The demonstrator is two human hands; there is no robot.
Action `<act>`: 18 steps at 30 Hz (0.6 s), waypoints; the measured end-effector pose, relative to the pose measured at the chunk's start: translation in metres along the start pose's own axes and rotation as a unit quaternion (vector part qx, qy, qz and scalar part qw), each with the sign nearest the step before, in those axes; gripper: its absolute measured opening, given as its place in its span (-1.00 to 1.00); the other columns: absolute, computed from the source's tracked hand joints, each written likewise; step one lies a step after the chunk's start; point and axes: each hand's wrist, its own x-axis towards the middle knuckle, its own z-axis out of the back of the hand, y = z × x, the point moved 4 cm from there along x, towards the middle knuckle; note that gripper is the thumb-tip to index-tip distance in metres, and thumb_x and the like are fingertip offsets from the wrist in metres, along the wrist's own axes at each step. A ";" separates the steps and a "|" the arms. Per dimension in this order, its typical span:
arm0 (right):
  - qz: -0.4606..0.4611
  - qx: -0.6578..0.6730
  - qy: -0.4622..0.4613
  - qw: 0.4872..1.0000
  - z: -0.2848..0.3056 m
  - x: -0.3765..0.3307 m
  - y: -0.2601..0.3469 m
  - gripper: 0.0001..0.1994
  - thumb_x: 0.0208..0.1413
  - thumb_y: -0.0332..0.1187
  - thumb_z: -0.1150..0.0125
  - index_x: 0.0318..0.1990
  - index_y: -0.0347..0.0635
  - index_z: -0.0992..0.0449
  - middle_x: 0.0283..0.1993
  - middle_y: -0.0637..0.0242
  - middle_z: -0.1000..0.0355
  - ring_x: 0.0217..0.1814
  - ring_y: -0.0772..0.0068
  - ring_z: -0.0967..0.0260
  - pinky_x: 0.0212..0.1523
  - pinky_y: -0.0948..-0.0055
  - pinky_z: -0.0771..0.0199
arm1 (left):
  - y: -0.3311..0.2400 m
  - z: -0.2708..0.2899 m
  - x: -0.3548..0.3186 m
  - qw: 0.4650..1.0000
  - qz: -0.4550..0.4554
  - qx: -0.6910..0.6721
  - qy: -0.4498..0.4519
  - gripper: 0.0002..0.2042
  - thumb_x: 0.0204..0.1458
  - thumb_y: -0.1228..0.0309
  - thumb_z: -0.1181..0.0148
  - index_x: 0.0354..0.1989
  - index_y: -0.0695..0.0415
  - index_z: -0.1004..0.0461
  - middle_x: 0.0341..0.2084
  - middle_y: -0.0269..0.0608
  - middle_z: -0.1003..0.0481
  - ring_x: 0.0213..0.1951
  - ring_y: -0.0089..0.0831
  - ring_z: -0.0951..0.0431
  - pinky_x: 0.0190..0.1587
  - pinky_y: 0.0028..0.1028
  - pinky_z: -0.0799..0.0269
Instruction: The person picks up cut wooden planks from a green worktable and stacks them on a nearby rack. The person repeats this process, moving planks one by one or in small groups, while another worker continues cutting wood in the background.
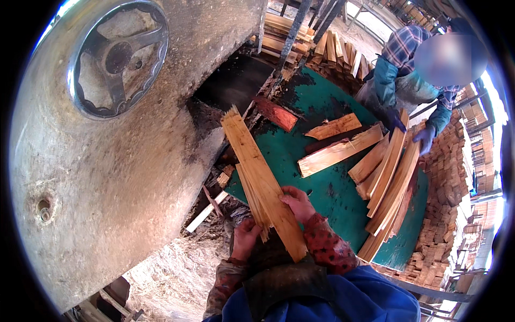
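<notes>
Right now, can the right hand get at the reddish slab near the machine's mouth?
Probably not without letting go: the right hand grips the long plank, and the reddish slab lies well beyond it across the green table.

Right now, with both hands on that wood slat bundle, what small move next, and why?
Probably square the slat bundle first: the left hand and right hand grip its near end, where thin slats splay out unevenly.

Both forearms enter from lower edge, red patterned sleeves, bent inward. Left hand (245, 238) low, fingers curled, knuckles up, gripping from left. Right hand (296, 203) higher and just beside it, palm down, fingers closed in grasp. Hands near, not touching.
</notes>
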 end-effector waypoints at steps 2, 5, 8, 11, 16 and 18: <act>0.003 -0.032 -0.011 0.999 0.005 -0.011 -0.003 -0.73 0.15 -0.33 -0.15 -0.08 -0.32 -0.52 -0.27 0.43 -0.49 -0.23 0.66 -0.34 -0.18 0.58 -0.39 | -0.019 -0.010 -0.001 0.999 0.017 -0.026 -0.005 -0.77 0.10 0.46 -0.21 -0.10 0.28 -0.48 -0.33 -0.33 -0.56 -0.37 -0.64 -0.50 -0.28 -0.58 -0.43; 0.011 -0.116 -0.007 0.993 0.005 -0.025 -0.004 -0.70 0.16 -0.31 -0.15 -0.06 -0.34 -0.51 -0.29 0.39 -0.50 -0.24 0.68 -0.34 -0.23 0.54 -0.38 | -0.018 -0.010 0.008 0.999 -0.016 -0.028 0.006 -0.76 0.13 0.40 -0.21 -0.09 0.27 -0.49 -0.37 -0.37 -0.55 -0.40 -0.66 -0.49 -0.34 -0.61 -0.41; 0.013 -0.211 -0.017 0.977 0.006 -0.034 -0.012 -0.67 0.15 -0.31 -0.16 -0.02 -0.37 -0.48 -0.32 0.28 -0.49 -0.26 0.66 -0.34 -0.29 0.48 -0.37 | -0.025 -0.017 0.016 0.999 -0.010 -0.045 0.027 -0.77 0.12 0.37 -0.23 -0.15 0.27 -0.51 -0.42 -0.39 -0.55 -0.45 -0.68 -0.47 -0.42 -0.63 -0.37; 0.063 -0.306 -0.016 0.950 0.003 -0.047 -0.022 -0.56 0.09 -0.28 -0.21 0.06 -0.41 -0.41 -0.25 0.13 -0.45 -0.23 0.47 -0.40 -0.28 0.42 -0.38 | -0.026 -0.011 0.024 0.996 -0.048 0.058 0.037 -0.79 0.11 0.38 -0.25 -0.20 0.28 -0.52 -0.46 -0.40 -0.55 -0.49 -0.70 -0.47 -0.45 -0.64 -0.37; 0.191 -0.352 -0.061 0.914 -0.021 -0.088 0.002 -0.16 -0.12 -0.18 -0.41 0.26 -0.47 -0.15 0.06 -0.06 -0.31 0.07 0.01 -0.36 0.06 0.32 -0.39 | -0.044 -0.022 0.024 0.993 -0.047 0.099 0.034 -0.80 0.11 0.37 -0.26 -0.26 0.28 -0.52 -0.50 -0.36 -0.54 -0.50 -0.69 -0.48 -0.46 -0.63 -0.39; 0.147 -0.362 -0.030 0.920 -0.019 -0.087 0.003 -0.09 -0.18 -0.14 -0.46 0.27 -0.49 -0.12 0.12 -0.13 -0.24 0.18 -0.07 -0.27 0.14 0.26 -0.34 | -0.050 -0.026 0.022 0.994 -0.041 0.098 0.038 -0.78 0.12 0.35 -0.25 -0.25 0.29 -0.51 -0.49 -0.34 -0.55 -0.49 -0.68 -0.49 -0.45 -0.63 -0.39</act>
